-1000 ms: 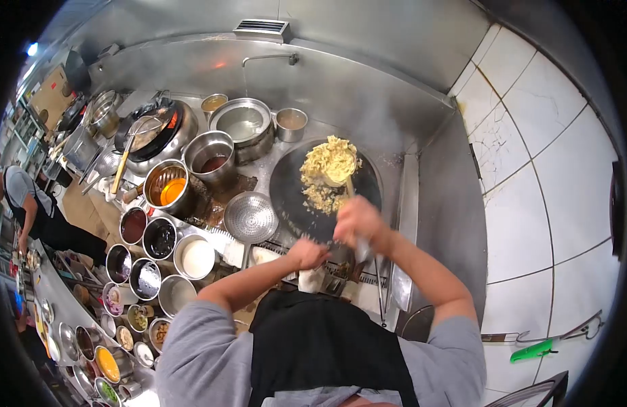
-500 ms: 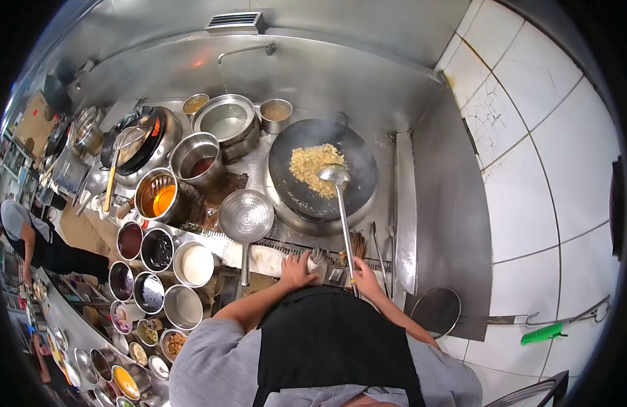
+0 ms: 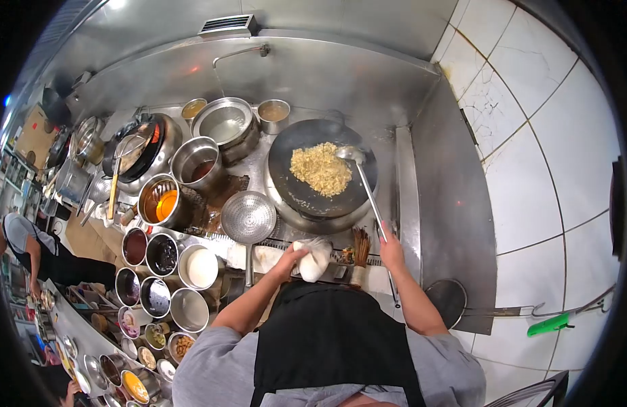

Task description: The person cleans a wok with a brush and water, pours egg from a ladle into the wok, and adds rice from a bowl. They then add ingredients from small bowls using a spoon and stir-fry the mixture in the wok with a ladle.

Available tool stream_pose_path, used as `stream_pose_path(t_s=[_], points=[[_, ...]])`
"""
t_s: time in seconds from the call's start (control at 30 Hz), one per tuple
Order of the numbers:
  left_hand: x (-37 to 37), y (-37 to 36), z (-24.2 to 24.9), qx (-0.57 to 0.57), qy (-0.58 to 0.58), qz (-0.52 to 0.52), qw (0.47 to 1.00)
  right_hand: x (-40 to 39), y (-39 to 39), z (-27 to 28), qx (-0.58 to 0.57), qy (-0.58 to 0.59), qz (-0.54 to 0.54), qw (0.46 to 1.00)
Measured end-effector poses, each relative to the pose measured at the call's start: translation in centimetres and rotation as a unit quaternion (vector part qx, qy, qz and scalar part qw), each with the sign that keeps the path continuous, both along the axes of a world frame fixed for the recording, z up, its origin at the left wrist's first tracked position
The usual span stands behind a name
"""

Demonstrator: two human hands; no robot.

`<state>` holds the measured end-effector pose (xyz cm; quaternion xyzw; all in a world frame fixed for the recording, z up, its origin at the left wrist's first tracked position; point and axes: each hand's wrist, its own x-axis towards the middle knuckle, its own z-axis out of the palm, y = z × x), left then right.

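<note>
My right hand is closed around the handle of a long metal ladle. Its bowl rests against the right inner side of a black wok, beside a heap of crumbly yellow food that looks like fried rice or scrambled egg. In front of my body, my left hand grips a bunched white cloth just short of the wok's near side. A bamboo brush stands upright between my hands. Left of the wok lies a perforated strainer, its handle pointing toward me.
Metal pots and an oil container stand left of the wok. Several sauce and ingredient tubs line my left. A steel wall borders the right, where a round mesh strainer hangs. Another person works at far left.
My left hand has picked up the white cloth from the counter edge. My right hand has moved right and up, shifting the ladle off the food to the wok's right side.
</note>
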<state>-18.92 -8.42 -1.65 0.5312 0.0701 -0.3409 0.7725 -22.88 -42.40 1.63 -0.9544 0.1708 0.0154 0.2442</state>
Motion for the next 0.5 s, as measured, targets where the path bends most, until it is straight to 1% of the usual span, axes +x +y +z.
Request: stream_pose_path(t_s=[0.03, 0.07, 0.1, 0.13, 0.17, 0.2, 0.23, 0.27, 0.3, 0.33, 0.37, 0.4, 0.43, 0.47, 0.5], points=[[0.3, 0.3, -0.6, -0.116, 0.090, 0.008, 0.989, 1.1, 0.7, -0.3, 0.043, -0.044, 0.008, 0.998], [0.3, 0.7, -1.1, -0.230, 0.180, 0.013, 0.956, 1.9, 1.4, -0.8, 0.087, -0.085, 0.012, 0.993], [0.0, 0.8, 2.4, -0.265, 0.216, 0.012, 0.940, 3.3, 2.7, -0.3, 0.137, -0.066, -0.019, 0.988], [0.2, 0.5, 1.8, -0.265, 0.215, 0.013, 0.940, 4.6, 3.4, -2.2, 0.138, -0.136, 0.004, 0.981], [0.5, 0.2, 0.8, -0.238, 0.214, 0.011, 0.947, 5.8, 4.0, -4.3, 0.139, -0.204, 0.028, 0.969], [0.5, 0.1, 0.2, -0.211, 0.214, 0.010, 0.954, 6.7, 5.2, -3.3, 0.141, -0.201, 0.030, 0.969], [0.8, -0.1, 0.9, -0.197, 0.211, 0.007, 0.958, 7.5, 6.8, -0.6, 0.303, -0.086, -0.029, 0.949], [1.6, -0.6, 0.6, -0.193, 0.219, 0.037, 0.956, 7.5, 7.8, 1.3, 0.450, 0.035, -0.088, 0.888], [2.3, -0.9, 0.9, -0.198, 0.202, 0.043, 0.958, 6.9, 8.1, 1.9, 0.450, 0.040, -0.088, 0.888], [3.2, -1.2, 1.4, -0.204, 0.185, 0.049, 0.960, 6.4, 8.4, 2.2, 0.482, 0.055, -0.062, 0.872], [4.2, -1.6, 2.0, -0.156, 0.181, 0.066, 0.969, 5.9, 8.7, 2.7, 0.512, 0.069, -0.036, 0.855], [5.0, -1.9, 3.0, -0.107, 0.175, 0.082, 0.975, 4.4, 8.3, 3.5, 0.489, 0.092, 0.002, 0.867], [6.5, -2.1, 1.1, -0.101, 0.151, 0.086, 0.980, 2.2, 7.3, 3.6, 0.465, 0.114, 0.041, 0.877], [7.4, -2.6, 1.7, -0.077, 0.126, 0.107, 0.983, -0.2, 6.0, 1.3, 0.399, -0.008, 0.126, 0.908], [8.3, -3.2, 1.6, -0.043, 0.118, 0.114, 0.986, -2.6, 4.5, -1.1, 0.324, -0.130, 0.208, 0.914]])
